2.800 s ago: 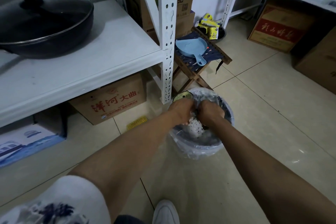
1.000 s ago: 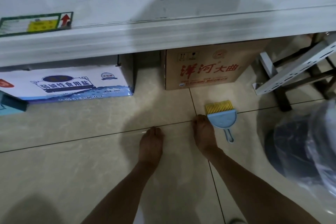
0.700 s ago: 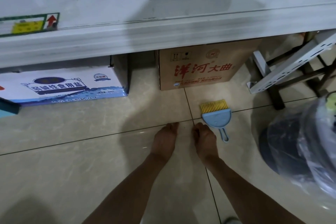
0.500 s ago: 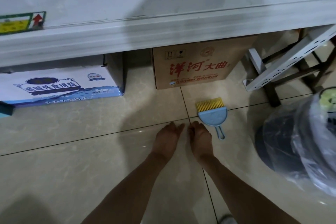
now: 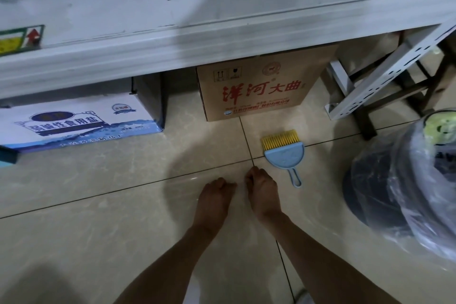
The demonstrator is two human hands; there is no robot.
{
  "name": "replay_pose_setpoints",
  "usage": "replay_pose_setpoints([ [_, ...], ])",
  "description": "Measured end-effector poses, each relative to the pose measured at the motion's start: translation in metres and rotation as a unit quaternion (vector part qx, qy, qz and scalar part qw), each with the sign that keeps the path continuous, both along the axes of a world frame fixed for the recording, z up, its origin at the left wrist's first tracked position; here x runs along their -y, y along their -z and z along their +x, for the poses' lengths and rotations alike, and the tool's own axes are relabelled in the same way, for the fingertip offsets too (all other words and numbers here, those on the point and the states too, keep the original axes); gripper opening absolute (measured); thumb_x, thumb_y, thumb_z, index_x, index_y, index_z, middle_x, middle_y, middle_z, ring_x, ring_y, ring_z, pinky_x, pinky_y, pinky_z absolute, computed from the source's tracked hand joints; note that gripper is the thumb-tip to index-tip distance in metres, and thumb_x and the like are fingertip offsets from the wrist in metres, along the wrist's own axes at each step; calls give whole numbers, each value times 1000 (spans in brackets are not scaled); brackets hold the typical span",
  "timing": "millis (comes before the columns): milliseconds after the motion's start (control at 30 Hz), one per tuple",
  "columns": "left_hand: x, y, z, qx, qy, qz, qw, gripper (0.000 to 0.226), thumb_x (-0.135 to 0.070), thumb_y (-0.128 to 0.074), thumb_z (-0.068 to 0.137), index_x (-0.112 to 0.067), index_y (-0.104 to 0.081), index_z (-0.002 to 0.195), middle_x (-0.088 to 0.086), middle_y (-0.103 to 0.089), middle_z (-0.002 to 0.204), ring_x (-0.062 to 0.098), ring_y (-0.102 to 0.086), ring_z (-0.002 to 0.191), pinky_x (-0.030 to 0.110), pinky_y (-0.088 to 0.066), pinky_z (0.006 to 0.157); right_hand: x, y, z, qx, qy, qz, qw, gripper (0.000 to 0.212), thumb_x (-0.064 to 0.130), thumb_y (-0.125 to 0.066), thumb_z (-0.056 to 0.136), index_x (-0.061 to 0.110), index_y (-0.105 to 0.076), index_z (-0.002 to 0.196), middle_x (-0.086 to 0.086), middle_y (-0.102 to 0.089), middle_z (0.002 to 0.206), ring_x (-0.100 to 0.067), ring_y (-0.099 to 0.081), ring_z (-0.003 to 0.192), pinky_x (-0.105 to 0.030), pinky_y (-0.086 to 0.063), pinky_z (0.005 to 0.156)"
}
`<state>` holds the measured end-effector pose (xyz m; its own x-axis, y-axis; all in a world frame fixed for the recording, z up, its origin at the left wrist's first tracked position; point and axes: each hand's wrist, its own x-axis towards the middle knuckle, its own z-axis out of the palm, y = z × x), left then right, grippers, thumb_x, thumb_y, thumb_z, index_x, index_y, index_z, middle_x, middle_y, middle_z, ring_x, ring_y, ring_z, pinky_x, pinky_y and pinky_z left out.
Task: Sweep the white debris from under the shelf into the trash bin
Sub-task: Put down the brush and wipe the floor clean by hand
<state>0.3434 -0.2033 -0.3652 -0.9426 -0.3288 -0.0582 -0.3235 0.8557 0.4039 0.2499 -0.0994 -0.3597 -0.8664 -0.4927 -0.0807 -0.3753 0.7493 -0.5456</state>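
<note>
My left hand (image 5: 214,195) and my right hand (image 5: 261,192) are low over the tiled floor, side by side and almost touching, in front of the white shelf (image 5: 172,39). The fingers of both are curled under, and I see nothing in them. No white debris shows on the floor. A small blue hand brush with yellow bristles (image 5: 283,153) lies flat on the tiles just right of my right hand, which does not touch it. The dark trash bin (image 5: 370,192), lined with a clear plastic bag (image 5: 424,205), stands at the right edge.
Under the shelf stand a brown carton with red characters (image 5: 259,91) and a white and blue box (image 5: 74,121), with a gap between them. The perforated white shelf post (image 5: 385,81) and the dark legs of a wooden stool (image 5: 365,116) are beyond the bin.
My hands left the bin and came down to the floor by the shelf. Over the last second the left hand slid right to meet the right one, and both sets of fingers curled.
</note>
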Motion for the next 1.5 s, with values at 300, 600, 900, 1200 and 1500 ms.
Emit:
replay_pose_setpoints([
  [300, 0, 1, -11, -7, -72, 71, 995, 13, -20, -62, 88, -13, -69, 97, 9, -67, 92, 31, -63, 81, 37, -51, 73, 2, 1, 0, -8, 12, -6, 1000, 12, 5, -53, 90, 4, -60, 81, -14, -63, 76, -29, -62, 67, -39, -51, 62],
  [600, -5, 1, -22, 71, -54, -42, 995, 20, -6, -78, 61, -16, -63, 69, 4, -59, 71, 23, -57, 50, 28, -44, 48, 2, 0, 1, 5, 15, -13, 1000, 12, 4, -51, 90, 2, -59, 82, -17, -63, 78, -31, -62, 69, -38, -50, 64],
  [900, 33, 0, -4, -73, -255, 130, 955, 9, -8, -55, 92, -2, -62, 92, 16, -65, 87, 34, -62, 81, 38, -49, 72, -4, -4, -8, 51, 66, -30, 996, 11, 3, -52, 89, 6, -61, 84, -13, -66, 83, -28, -63, 78, -37, -53, 70],
  [1200, 22, -16, -5, -2, -128, 102, 986, 7, -18, -63, 86, -16, -68, 82, 4, -67, 86, 24, -64, 80, 30, -48, 68, -2, -17, -7, 46, 64, -28, 996, 10, 6, -53, 90, 5, -61, 85, -13, -67, 82, -29, -64, 78, -38, -54, 70],
  [1500, 8, -11, -15, 66, -79, -4, 995, 7, -18, -62, 87, -13, -66, 85, 7, -63, 91, 29, -67, 71, 36, -55, 58, -2, -14, -2, 50, 50, -21, 997, 9, 9, -53, 89, 6, -61, 86, -13, -67, 84, -30, -63, 79, -37, -51, 71],
])
